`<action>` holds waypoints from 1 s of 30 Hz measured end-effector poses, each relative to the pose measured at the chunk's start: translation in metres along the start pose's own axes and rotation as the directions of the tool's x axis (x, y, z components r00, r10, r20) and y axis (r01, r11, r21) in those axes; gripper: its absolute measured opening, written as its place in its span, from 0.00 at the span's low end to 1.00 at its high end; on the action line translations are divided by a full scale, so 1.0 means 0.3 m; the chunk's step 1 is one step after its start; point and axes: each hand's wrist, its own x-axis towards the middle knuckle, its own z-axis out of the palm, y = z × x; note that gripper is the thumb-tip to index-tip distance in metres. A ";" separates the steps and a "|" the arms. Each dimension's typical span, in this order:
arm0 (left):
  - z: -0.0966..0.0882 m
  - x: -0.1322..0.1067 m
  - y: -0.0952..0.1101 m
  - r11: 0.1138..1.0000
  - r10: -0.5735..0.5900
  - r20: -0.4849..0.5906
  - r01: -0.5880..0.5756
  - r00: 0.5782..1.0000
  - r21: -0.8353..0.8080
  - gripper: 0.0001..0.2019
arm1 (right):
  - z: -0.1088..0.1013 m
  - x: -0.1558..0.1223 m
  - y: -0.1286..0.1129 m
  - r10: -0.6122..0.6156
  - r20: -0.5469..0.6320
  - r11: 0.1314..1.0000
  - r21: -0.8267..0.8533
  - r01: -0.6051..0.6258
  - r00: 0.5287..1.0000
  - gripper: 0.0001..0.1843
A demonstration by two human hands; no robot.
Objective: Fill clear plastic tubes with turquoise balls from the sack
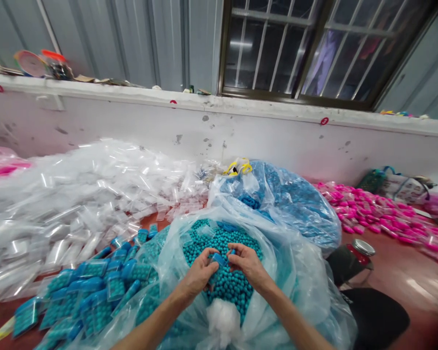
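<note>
Over an open clear plastic bag [170, 243] full of small teal balls [237, 287], both my hands are close together. My left hand [200, 272] is closed on a small clear case [218, 261] with a blue top, partly hidden by the fingers. In a pinch, my right hand [250, 266] holds a small blue piece [232, 252], which looks like a cap. A slim gap separates the two hands. A white fluffy wad [223, 323] lies at the bag's near edge. Blue-topped cases filled with teal balls [95, 311] are heaped left of the bag.
A large pile of clear empty cases [76, 204] spreads at the left. Behind the ball bag stands a bag of blue pieces [288, 199]. Bright pink pieces [383, 214] cover the floor at right, near a red jar [361, 250] and a black seat [377, 316].
</note>
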 end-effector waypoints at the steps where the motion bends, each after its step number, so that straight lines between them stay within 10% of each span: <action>1: 0.001 0.000 0.001 1.000 0.008 -0.019 -0.008 1.000 0.013 0.21 | 0.010 0.006 -0.001 -0.002 -0.013 1.000 -0.025 0.002 1.000 0.27; 6: 0.021 -0.001 -0.010 0.998 0.065 -0.132 -0.063 0.989 0.020 0.27 | 0.060 -0.020 -0.027 -0.159 0.123 0.919 -0.344 0.192 0.980 0.25; 12: 0.027 -0.017 -0.005 0.953 0.155 -0.124 -0.181 0.980 -0.244 0.27 | 0.100 -0.086 -0.061 -0.102 0.301 0.714 -0.642 0.280 0.948 0.55; 21: 0.006 -0.027 0.009 0.940 0.044 -0.234 -0.120 0.971 -0.320 0.17 | 0.210 -0.081 -0.045 -0.370 0.315 0.385 -0.804 0.453 0.874 0.39; 30: -0.071 -0.089 0.005 0.983 0.144 -0.319 -0.172 0.937 -0.059 0.10 | 0.286 -0.079 0.021 -0.351 0.319 0.463 -0.758 0.459 0.881 0.47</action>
